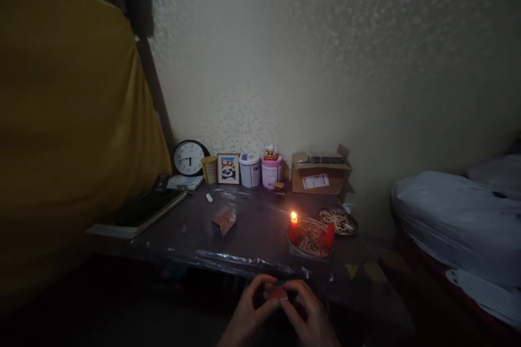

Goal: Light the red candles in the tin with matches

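My left hand (249,309) and my right hand (307,312) meet at the bottom of the view, in front of the table's near edge. Their fingertips pinch a small reddish object (279,293) between them; it is too dark to name. Beyond them a lit red candle (293,223) burns on a round plate (310,238) beside a second, unlit red candle (329,235). A smaller dish (338,221) with pale sticks sits just behind the plate.
The dark table (252,238) is covered in clear plastic. A wrapped packet (224,221) lies mid-table, with a notebook (138,212) at the left. Along the wall stand a clock (189,158), a framed picture (228,168), tins and a cardboard box (321,174). A covered bed (456,217) is at right.
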